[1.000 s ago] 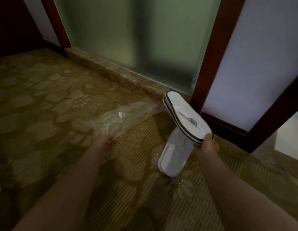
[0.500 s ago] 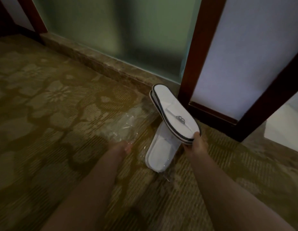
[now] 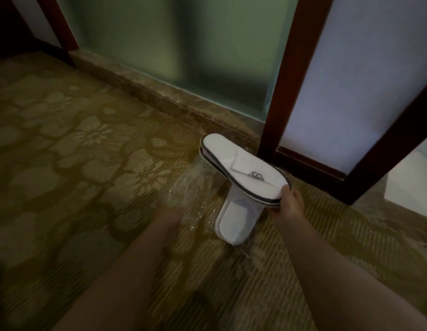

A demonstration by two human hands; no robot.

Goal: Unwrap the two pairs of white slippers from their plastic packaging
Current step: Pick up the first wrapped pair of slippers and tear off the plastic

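Two stacked slippers (image 3: pixel 241 163) jut up-left beyond pinching right hand (image 3: pixel 288 203).

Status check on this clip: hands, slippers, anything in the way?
Right hand grips unwrapped slipper pair, lifted. Left hand blurred by loose plastic wrap, grip unclear. Second pair on carpet, looks wrapped. Nothing in the way.

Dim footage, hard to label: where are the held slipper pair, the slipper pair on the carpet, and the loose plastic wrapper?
held slipper pair (image 3: pixel 241 167), head view, middle of top face.
slipper pair on the carpet (image 3: pixel 236 220), head view, white middle.
loose plastic wrapper (image 3: pixel 195 187), head view, glinting film.
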